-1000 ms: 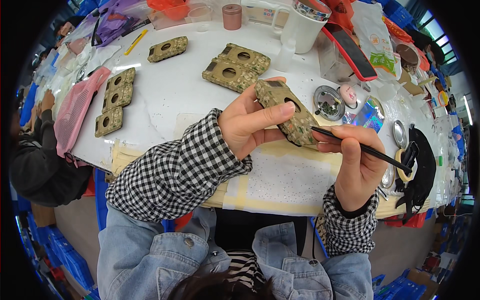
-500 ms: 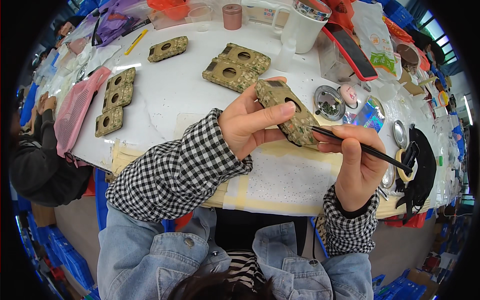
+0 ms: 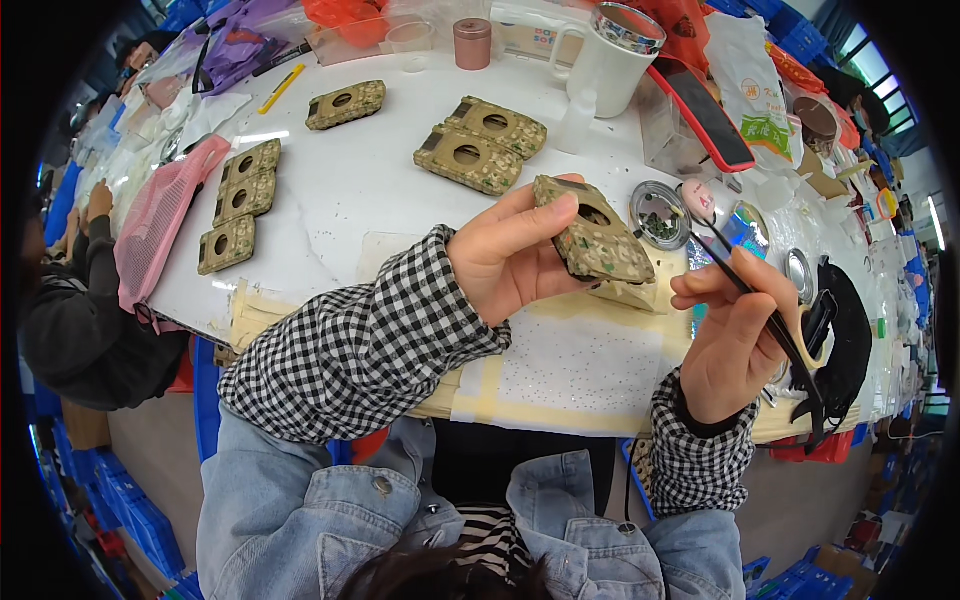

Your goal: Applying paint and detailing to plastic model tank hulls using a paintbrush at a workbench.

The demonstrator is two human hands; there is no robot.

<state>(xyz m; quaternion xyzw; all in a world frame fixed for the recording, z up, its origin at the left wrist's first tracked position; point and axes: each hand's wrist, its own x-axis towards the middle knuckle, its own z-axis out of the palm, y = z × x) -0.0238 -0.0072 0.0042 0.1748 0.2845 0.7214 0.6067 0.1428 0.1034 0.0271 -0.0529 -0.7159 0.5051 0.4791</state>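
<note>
The left hand has its grip closed around a blocky, camouflage-patterned hull with a round hole, tilted above the counter. The right hand's grip pinches slim black tweezers, prongs parted, tips near a round dish of dark bits. Matching hulls lie on the smooth white counter.
</note>
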